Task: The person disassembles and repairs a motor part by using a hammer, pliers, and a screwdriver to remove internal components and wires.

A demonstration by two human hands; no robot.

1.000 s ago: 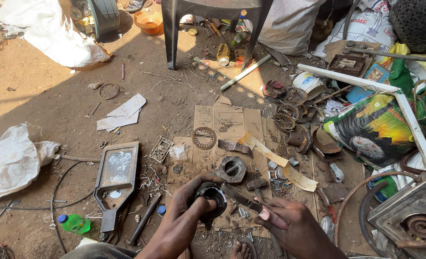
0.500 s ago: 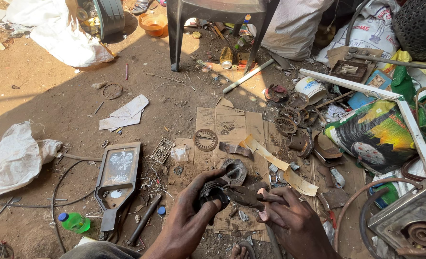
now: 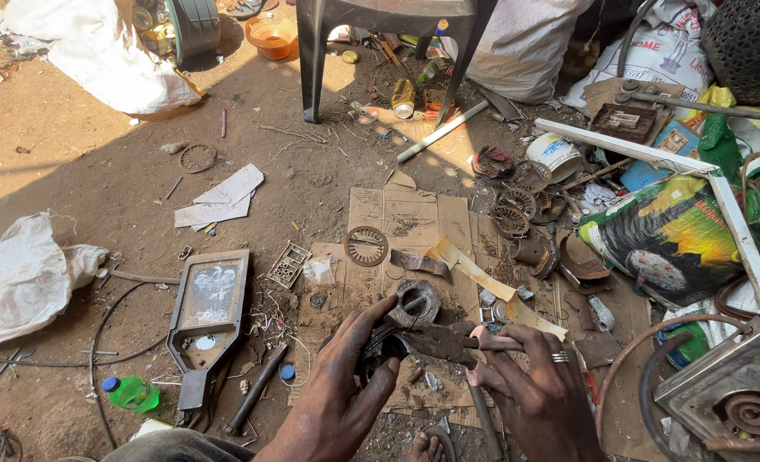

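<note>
Hands: left hand [image 3: 345,376] grips one dark round part [image 3: 378,346], right hand [image 3: 538,389] clasps one pliers [image 3: 448,340].

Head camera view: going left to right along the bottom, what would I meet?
White cloth bag → green plastic bottle → flat grey metal housing → left hand → pliers → right hand → square metal burner part.
</note>
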